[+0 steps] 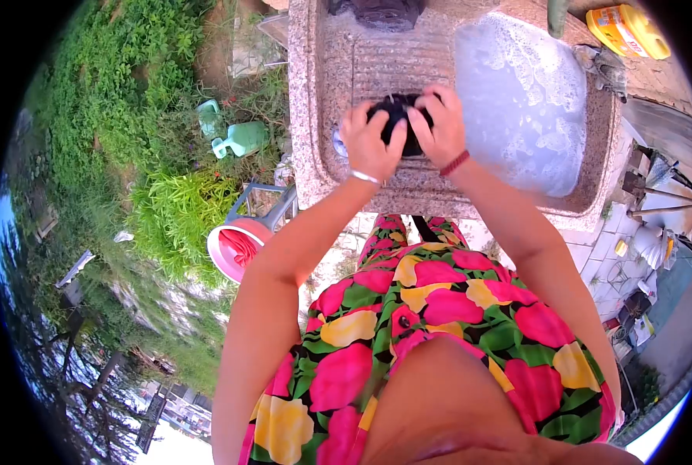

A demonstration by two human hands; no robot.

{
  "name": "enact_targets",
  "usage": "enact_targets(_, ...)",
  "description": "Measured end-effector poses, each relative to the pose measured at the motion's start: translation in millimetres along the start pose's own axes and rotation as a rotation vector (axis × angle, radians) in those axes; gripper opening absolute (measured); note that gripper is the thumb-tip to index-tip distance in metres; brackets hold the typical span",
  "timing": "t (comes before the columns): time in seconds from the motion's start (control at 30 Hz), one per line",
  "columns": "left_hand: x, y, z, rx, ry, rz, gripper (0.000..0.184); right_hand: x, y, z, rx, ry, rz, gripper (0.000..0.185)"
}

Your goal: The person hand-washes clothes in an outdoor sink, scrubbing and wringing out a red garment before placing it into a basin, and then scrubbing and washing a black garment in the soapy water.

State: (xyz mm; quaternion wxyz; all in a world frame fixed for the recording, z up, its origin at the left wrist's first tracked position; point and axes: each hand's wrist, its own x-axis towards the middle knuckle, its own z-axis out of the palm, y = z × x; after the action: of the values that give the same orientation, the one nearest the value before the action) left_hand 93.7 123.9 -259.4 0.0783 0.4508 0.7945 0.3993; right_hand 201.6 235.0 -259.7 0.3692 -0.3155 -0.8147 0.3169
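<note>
A bunched black cloth (405, 128) lies on the ridged washboard part of a speckled stone sink (308, 116). My left hand (373, 143) grips its left side, with a white band at the wrist. On the other side my right hand (440, 128) holds the same cloth, a red band round that wrist. Both hands are close together, thumbs toward the middle. Right of them, soapy water (520, 105) fills the basin.
Another dark cloth (381, 12) lies at the sink's back. A yellow-orange bottle (629, 32) and a grey rag (603, 70) are at the right. A pink basin (220, 252) with red cloth stands lower left, near green containers (246, 139).
</note>
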Motion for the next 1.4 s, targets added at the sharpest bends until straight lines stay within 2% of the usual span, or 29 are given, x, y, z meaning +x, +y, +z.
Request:
enact_targets(0.07, -45.0, 17.9, -21.8, 0.002, -0.101, 0.120, 0.022, -42.7, -17.1, -34.6, -0.073, -0.236, -0.162, 0.021)
enact_targets(0.13, -45.2, 8.7, -15.1, 0.041, -0.139, 0.242, 0.016, -31.4, -4.9, -25.7, -0.097, -0.306, -0.205, 0.017)
enact_targets(0.17, -24.3, -7.8, -0.2, 0.041, -0.148, 0.236, 0.013, -24.6, 2.6, -16.9, -0.102, -0.347, -0.222, 0.015)
enact_targets(0.2, 7.6, -21.1, 15.8, 0.038, -0.054, 0.246, 0.011, 0.2, 20.5, 5.5, -0.130, -0.246, -0.194, 0.010)
enact_targets(0.27, 64.7, -35.0, 43.5, 0.181, 0.052, 0.210, 0.018, 48.1, 58.6, 44.3, -0.224, -0.128, -0.051, 0.017)
enact_targets(0.37, 96.3, -48.7, 64.9, 0.218, 0.144, 0.142, 0.028, 75.9, 66.9, 61.4, -0.349, 0.067, 0.034, 0.026)
enact_targets(0.4, 96.6, -52.0, 65.8, 0.235, 0.143, 0.155, 0.033, 76.2, 47.8, 54.4, -0.388, 0.082, 0.022, 0.031)
enact_targets(0.47, 89.6, -43.3, 64.8, 0.431, 0.177, 0.073, 0.038, 63.9, 64.0, 62.1, -0.445, -0.075, 0.177, 0.027)
enact_targets(0.53, 65.4, -20.9, 43.2, 0.264, -0.042, -0.160, 0.041, 42.0, 45.5, 35.2, -0.141, -0.111, 0.175, 0.029)
enact_targets(0.6, 24.3, -7.7, 10.2, -0.032, -0.118, 0.025, 0.036, 3.3, 7.4, -6.3, 0.084, -0.145, 0.120, 0.028)
enact_targets(0.67, -27.6, 18.5, -13.0, 0.035, -0.028, 0.166, 0.024, -35.7, -27.0, -28.2, -0.018, -0.091, -0.044, 0.021)
enact_targets(0.77, -9.7, -0.6, -2.8, 0.074, -0.140, 0.279, 0.017, -27.5, 3.6, -7.9, -0.076, -0.202, -0.182, 0.013)
enact_targets(0.8, 17.3, -14.9, 13.5, 0.070, -0.097, 0.243, 0.014, -1.9, 17.9, 11.6, -0.152, -0.143, -0.197, 0.009)
enact_targets(0.83, 42.9, -29.7, 32.5, 0.112, -0.081, 0.135, 0.018, 20.8, 46.7, 32.7, -0.171, -0.088, -0.203, 0.011)
enact_targets(0.87, 66.0, -35.5, 47.2, 0.132, -0.009, 0.068, 0.020, 46.9, 56.6, 42.8, -0.190, -0.078, -0.081, 0.012)
enact_targets(0.9, 84.8, -37.4, 58.8, 0.152, 0.065, 0.009, 0.023, 64.5, 65.5, 56.7, -0.228, 0.035, -0.041, 0.014)
enact_targets(0.97, 94.2, -40.6, 63.7, 0.193, 0.134, 0.027, 0.030, 75.2, 61.6, 55.9, -0.303, 0.033, -0.002, 0.026)
enact_targets(1.07, 94.1, -40.3, 64.4, 0.451, 0.137, 0.012, 0.039, 67.9, 59.3, 61.8, -0.399, -0.003, 0.178, 0.037)
enact_targets(1.1, 90.3, -33.3, 55.9, 0.432, -0.004, -0.060, 0.044, 64.9, 56.8, 54.8, -0.354, -0.192, 0.274, 0.047)
enact_targets(1.13, 82.4, -28.4, 42.1, 0.320, -0.177, -0.131, 0.044, 55.9, 60.1, 46.9, -0.271, -0.300, 0.293, 0.047)
enact_targets(1.17, 70.3, -19.9, 23.6, 0.209, -0.353, -0.202, 0.043, 42.8, 41.9, 24.8, -0.086, -0.318, 0.320, 0.041)
enact_targets(1.2, 42.5, -5.4, 7.1, 0.104, -0.258, -0.055, 0.036, 25.1, 19.7, 3.0, 0.029, -0.273, 0.236, 0.028)
enact_targets(1.23, 11.3, 2.7, -1.2, 0.129, -0.110, 0.124, 0.030, -0.2, 3.7, -7.8, 0.041, -0.152, 0.061, 0.020)
enact_targets(1.3, -45.3, 16.6, -17.8, 0.106, -0.122, 0.173, 0.022, -46.1, -22.3, -24.3, -0.069, -0.118, -0.066, 0.019)
enact_targets(1.33, -50.0, 12.0, -18.4, 0.144, -0.160, 0.246, 0.020, -53.6, -18.8, -23.7, -0.067, -0.168, -0.102, 0.017)
enact_targets(1.4, -5.0, -17.3, 0.8, 0.089, -0.194, 0.297, 0.019, -18.2, 7.5, -0.8, -0.101, -0.244, -0.107, 0.014)
